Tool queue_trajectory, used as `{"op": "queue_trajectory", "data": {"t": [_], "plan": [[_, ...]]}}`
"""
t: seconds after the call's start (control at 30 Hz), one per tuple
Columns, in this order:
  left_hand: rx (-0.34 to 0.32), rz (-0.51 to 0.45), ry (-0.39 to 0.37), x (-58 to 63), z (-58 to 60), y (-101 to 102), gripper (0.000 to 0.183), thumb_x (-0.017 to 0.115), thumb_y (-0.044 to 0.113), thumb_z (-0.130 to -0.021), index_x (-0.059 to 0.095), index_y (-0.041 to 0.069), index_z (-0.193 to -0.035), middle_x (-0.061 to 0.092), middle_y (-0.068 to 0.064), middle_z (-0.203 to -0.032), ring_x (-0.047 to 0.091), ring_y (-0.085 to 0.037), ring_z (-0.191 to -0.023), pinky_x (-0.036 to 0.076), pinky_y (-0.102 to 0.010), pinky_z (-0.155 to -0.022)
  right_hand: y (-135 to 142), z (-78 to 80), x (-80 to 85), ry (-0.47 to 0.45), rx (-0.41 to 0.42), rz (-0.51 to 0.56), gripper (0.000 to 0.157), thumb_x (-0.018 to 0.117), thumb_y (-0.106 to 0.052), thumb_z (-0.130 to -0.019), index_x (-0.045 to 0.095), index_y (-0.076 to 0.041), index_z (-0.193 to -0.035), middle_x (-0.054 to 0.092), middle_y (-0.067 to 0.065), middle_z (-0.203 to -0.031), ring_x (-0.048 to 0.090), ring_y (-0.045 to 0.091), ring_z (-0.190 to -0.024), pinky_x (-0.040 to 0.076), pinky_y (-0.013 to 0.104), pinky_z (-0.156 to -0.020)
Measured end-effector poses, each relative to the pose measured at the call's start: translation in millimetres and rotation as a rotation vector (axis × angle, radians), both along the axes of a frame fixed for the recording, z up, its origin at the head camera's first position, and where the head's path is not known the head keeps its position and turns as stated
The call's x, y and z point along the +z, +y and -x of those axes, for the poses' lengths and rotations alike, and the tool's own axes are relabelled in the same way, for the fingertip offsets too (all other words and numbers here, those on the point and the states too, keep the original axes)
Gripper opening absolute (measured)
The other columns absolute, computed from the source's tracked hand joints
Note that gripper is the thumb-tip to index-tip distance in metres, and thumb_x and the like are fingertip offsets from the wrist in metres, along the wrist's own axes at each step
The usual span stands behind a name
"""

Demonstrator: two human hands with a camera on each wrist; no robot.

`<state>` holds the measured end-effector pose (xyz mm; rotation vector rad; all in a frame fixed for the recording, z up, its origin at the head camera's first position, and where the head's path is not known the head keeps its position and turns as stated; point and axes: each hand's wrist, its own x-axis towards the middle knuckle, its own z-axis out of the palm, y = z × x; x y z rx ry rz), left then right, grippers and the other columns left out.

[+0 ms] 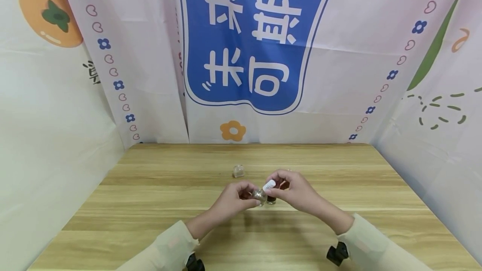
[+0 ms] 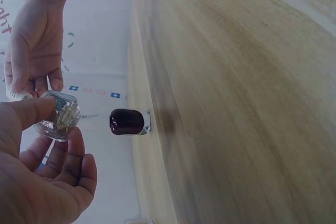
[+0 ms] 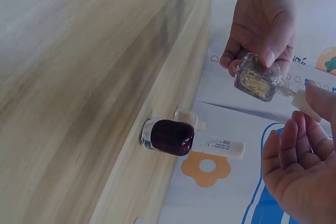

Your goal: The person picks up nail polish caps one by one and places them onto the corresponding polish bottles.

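My left hand (image 1: 233, 198) grips a clear nail polish bottle (image 3: 256, 81) filled with gold and silver glitter, thumb on one side and fingers on the other. The bottle is tilted and held above the table, its neck toward my right hand (image 1: 297, 189). Between thumb and fingertips, my right hand pinches the white cap (image 3: 304, 104), which sits at the bottle's neck with a short bit of stem showing between them. Just beneath the hands stands a dark red nail polish bottle (image 2: 127, 121), upright on the table with its own white cap (image 3: 226, 147).
A small clear glass bottle (image 1: 238, 171) stands farther back on the wooden table (image 1: 158, 204). Behind my right hand a bit of another small object (image 1: 289, 170) shows. Printed cloth (image 1: 150, 108) hangs along the table's back and both sides.
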<state>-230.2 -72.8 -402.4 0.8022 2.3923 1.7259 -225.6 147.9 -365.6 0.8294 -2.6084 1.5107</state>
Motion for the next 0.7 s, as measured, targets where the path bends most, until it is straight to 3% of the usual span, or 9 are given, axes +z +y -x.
{"op": "queue_trajectory", "data": {"t": [0.5,0.7], "plan": [[0.019,-0.015,-0.031,-0.2,-2.1,1.3,0.020,0.075,0.003,-0.082,0.067,0.002,-0.100,0.067,-0.003,-0.089,0.060,-0.017,-0.077,0.052,-0.023,-0.065,-9.4,-1.2,-7.9,-0.053,-0.022,0.061,0.017,0.075,-0.019,-0.086,0.067,-0.009,-0.097,0.063,0.003,-0.086,0.059,0.021,-0.076,0.053,0.029,-0.064],[0.018,-0.023,-0.039,-1.8,-1.9,1.8,0.020,0.075,0.004,-0.083,0.067,0.002,-0.101,0.067,-0.003,-0.089,0.060,-0.017,-0.078,0.051,-0.022,-0.065,-12.0,-2.0,-9.6,-0.035,-0.012,0.081,0.017,0.075,-0.015,-0.086,0.067,-0.005,-0.096,0.063,0.004,-0.084,0.059,0.020,-0.074,0.053,0.028,-0.063]]}}
